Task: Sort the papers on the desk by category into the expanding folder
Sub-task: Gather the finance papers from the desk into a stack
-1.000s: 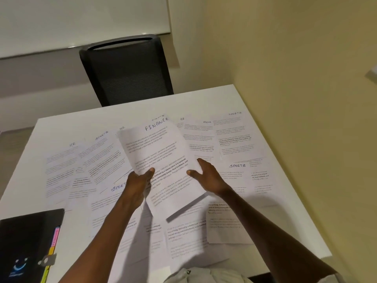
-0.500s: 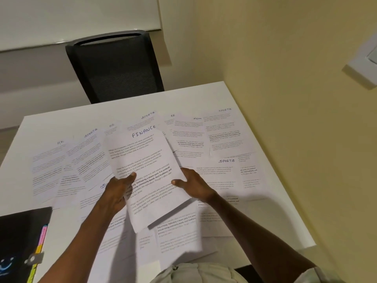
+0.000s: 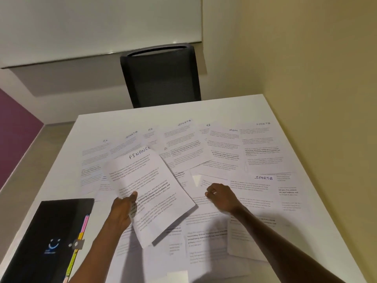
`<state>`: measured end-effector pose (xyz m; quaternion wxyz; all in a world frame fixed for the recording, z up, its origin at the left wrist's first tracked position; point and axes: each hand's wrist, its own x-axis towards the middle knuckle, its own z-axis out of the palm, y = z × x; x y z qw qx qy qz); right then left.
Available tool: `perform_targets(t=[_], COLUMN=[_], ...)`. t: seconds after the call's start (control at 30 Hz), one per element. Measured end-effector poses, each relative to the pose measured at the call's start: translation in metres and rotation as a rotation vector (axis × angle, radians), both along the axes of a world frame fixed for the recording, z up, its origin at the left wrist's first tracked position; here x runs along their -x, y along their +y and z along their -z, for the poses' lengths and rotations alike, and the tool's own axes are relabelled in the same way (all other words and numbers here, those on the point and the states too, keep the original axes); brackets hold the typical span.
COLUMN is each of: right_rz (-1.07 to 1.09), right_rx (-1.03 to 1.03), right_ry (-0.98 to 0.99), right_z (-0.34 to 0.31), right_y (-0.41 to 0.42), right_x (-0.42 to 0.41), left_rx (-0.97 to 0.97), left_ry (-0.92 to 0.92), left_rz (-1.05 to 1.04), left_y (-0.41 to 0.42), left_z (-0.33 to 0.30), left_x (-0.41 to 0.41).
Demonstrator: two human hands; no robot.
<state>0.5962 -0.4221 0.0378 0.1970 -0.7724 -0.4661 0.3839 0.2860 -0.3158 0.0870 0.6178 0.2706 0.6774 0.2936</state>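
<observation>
The white desk point(image 3: 265, 107) is spread with overlapping papers point(image 3: 224, 152); the black expanding folder point(image 3: 51, 231) lies shut at its near left corner. Likely step: filing the FINANCE sheet point(image 3: 151, 193), so opening the folder comes next. The left hand point(image 3: 122, 211) pinches that sheet aloft; the right hand point(image 3: 222, 196), loosely curled and holding nothing, rests on papers.

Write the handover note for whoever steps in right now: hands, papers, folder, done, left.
Left hand: holds the FINANCE sheet, lifted off the desk, thumb on top.
Right hand: fingers curled, low over the spread papers; cannot tell if it holds one.
Loose papers headed HR, SPORTS and ADM cover the white desk, overlapping.
Expanding folder: black, lying shut at the desk's near left corner, coloured tabs at its edge.
Done: one FINANCE sheet picked up.
Left: open the folder, file this sheet, then sort everything else.
</observation>
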Motion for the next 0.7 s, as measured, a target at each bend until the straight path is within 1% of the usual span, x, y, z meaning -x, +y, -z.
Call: perform_targets(t=[0.17,0.3,0.5,0.6,0.7], right_rz=[0.020,-0.044,-0.121,-0.225,-0.318], right_rx=[0.020,0.042,0.062,0.084,0.023], right_ry=[-0.065,-0.107,-0.142,-0.223,-0.369], right_z=[0.007,0.014,0.027,0.030,0.032], right_y=[0.023,0.035,0.047,0.052,0.052], right_x=[0.025,0.054,0.098,0.114,0.129], left_rx=[0.008,0.033,0.040,0.032,0.000], left_ry=[0.033,0.068,0.114,0.118,0.140], left_rz=[-0.051,-0.107,-0.147,-0.155,-0.178], left_y=[0.013,0.025,0.034,0.039,0.046], left_z=[0.004,0.010,0.008,0.008,0.007], left_x=[0.049,0.091,0.132,0.150,0.163])
